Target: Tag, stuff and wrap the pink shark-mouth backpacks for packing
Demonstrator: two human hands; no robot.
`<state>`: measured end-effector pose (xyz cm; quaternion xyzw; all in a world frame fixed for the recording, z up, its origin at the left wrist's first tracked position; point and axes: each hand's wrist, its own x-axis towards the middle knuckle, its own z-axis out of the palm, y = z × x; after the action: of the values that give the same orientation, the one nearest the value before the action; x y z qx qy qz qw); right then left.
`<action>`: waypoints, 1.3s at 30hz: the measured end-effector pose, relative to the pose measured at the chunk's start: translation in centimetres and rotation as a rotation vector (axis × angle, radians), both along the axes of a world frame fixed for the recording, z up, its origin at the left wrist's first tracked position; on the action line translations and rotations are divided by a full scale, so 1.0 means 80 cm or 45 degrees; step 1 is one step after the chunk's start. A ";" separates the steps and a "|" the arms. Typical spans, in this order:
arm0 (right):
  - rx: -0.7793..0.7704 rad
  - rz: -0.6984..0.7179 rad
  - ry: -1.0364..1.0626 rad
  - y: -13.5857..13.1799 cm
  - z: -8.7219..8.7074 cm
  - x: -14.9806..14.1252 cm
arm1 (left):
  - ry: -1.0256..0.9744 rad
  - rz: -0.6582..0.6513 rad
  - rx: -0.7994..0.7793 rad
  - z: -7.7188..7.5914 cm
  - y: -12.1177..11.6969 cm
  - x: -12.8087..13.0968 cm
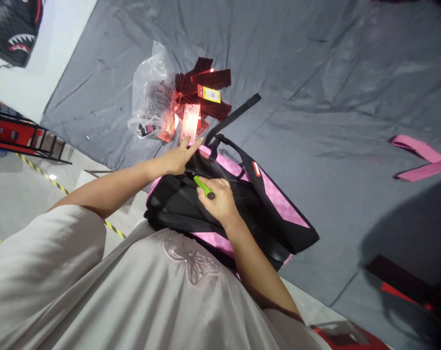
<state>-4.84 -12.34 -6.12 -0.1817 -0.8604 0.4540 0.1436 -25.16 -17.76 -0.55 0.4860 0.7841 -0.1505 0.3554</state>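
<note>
"One bag (256, 209), pink and black, lies at the near edge of the cloth (322, 107). How far is the work, please?"

"I judge it is in the middle. A green tool (204, 187) is already at the bag, but I see no part which is surely finished. The tip is hard to see, so what is left I cannot tell."

"And the fingers?"

"The right hand (222, 204) grasps the tool, with the bag below. The tip points far left, toward the left hand (177, 158). Left fingers are spread on the bag's far left rim; whether they also pinch it, I cannot tell."

"What is around?"

"Just beyond the left fingers are red tags (211, 78), beside a clear pouch (149, 82). At right, well apart, lie pink straps (420, 148)."
</note>
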 end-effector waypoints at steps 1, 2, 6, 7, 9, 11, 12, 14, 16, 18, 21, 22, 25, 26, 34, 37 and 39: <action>-0.006 0.001 -0.012 0.000 0.000 -0.002 | -0.002 -0.007 0.006 -0.001 0.000 -0.001; -0.011 0.006 -0.033 -0.001 0.000 -0.005 | 0.002 -0.013 0.020 -0.003 -0.001 -0.002; -0.002 0.040 -0.148 -0.005 0.001 -0.017 | 0.050 -0.016 0.093 -0.014 -0.008 -0.002; 0.011 0.041 -0.174 -0.007 0.000 -0.019 | 0.059 -0.012 0.108 -0.016 -0.010 -0.002; 0.043 0.029 -0.221 -0.009 -0.001 -0.023 | 0.062 -0.003 0.131 -0.019 -0.012 -0.001; 0.059 0.009 -0.243 -0.010 -0.003 -0.025 | 0.059 0.006 0.147 -0.019 -0.013 -0.001; 0.058 0.001 -0.244 -0.010 -0.004 -0.026 | 0.062 0.010 0.152 -0.019 -0.012 -0.001; 0.046 -0.013 -0.234 -0.009 -0.007 -0.027 | 0.070 0.017 0.144 -0.019 -0.011 -0.001; 0.034 -0.017 -0.232 -0.008 -0.008 -0.028 | 0.076 0.020 0.129 -0.018 -0.010 -0.001; 0.027 -0.015 -0.236 -0.007 -0.008 -0.028 | 0.078 0.018 0.130 -0.019 -0.009 0.000; 0.019 -0.007 -0.237 -0.007 -0.009 -0.029 | 0.092 0.018 0.131 -0.021 -0.008 0.003; 0.016 -0.006 -0.234 -0.007 -0.009 -0.029 | 0.096 0.022 0.122 -0.022 -0.007 0.004; 0.016 -0.010 -0.234 -0.007 -0.011 -0.029 | 0.147 0.038 0.083 -0.021 -0.003 0.010; 0.017 -0.011 -0.237 -0.007 -0.011 -0.028 | 0.177 0.038 0.076 -0.019 -0.001 0.012; -0.004 -0.041 -0.099 -0.017 -0.009 -0.010 | 0.109 -0.061 0.067 -0.013 -0.003 0.003; 0.011 -0.013 -0.159 -0.017 -0.005 -0.009 | 0.104 -0.056 0.069 -0.013 -0.003 0.000; 0.017 0.006 -0.203 -0.016 -0.002 -0.011 | 0.084 -0.059 0.076 -0.013 -0.003 -0.002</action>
<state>-5.76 -13.64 -6.29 -0.2145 -0.8725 0.4325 0.0748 -25.29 -17.99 -1.61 0.5094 0.7880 -0.1510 0.3112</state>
